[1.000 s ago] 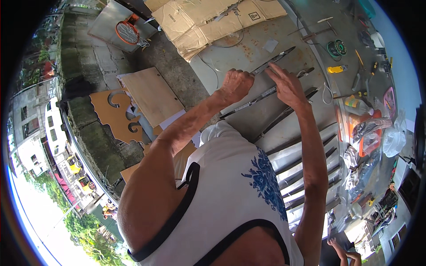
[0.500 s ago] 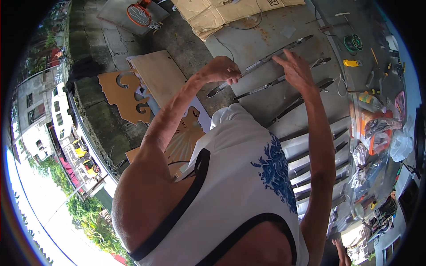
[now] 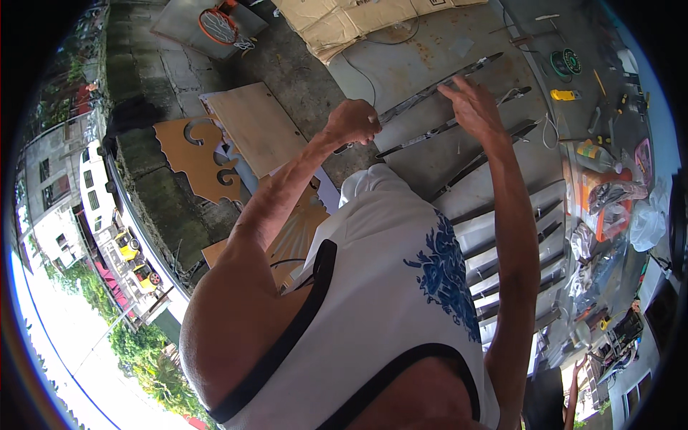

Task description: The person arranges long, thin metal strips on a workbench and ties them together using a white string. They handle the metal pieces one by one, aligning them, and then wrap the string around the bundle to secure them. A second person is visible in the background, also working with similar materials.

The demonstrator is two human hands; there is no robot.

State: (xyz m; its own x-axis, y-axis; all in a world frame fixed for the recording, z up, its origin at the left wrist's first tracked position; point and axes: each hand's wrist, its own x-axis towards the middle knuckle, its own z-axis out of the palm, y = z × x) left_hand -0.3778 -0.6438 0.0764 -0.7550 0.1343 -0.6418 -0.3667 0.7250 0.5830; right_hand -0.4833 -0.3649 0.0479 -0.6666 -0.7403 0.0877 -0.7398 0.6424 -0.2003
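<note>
Clenched around the near end of a long grey metal strip point(image 3: 430, 92), the left hand point(image 3: 352, 122) is being held over the grey concrete floor point(image 3: 401, 57), while the right hand point(image 3: 469, 107), fingers spread and grasping nothing, is resting against the strip's middle. The strip is judged as being lifted or positioned; the next move is judged as calling for steady support at both ends. Two similar dark strips point(image 3: 451, 129) are lying just beside it. Open room is being left toward the flattened brown cardboard point(image 3: 337, 25); a pale plywood sheet point(image 3: 251, 125) is bordering the left side.
</note>
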